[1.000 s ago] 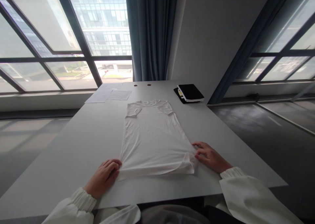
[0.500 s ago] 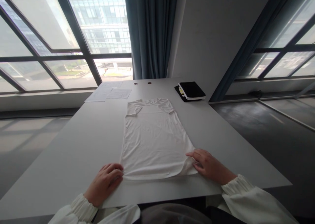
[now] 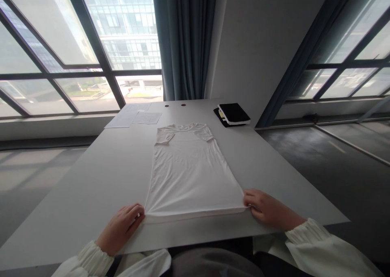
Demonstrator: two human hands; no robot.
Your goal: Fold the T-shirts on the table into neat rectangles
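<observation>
A white short-sleeved T-shirt (image 3: pixel 191 171) lies flat on the white table (image 3: pixel 100 187), its collar at the far end and its hem towards me. My left hand (image 3: pixel 123 224) pinches the hem's left corner between thumb and fingers. At the right corner of the hem, my right hand (image 3: pixel 268 208) is closed on the fabric. The hem is pulled taut between both hands, with creases fanning out from the left corner. A thin lower layer of cloth shows just below the front edge.
Sheets of paper (image 3: pixel 147 117) lie at the table's far left. At the far right sits a black notebook (image 3: pixel 234 113) on another dark item. Two small round holes show near the back edge. Behind the table hang a blue curtain (image 3: pixel 184 41) and windows.
Both hands have moved outward, the left one to the left and the right one to the right. The hem has become straighter and wider, and its folded-up right corner now lies flatter.
</observation>
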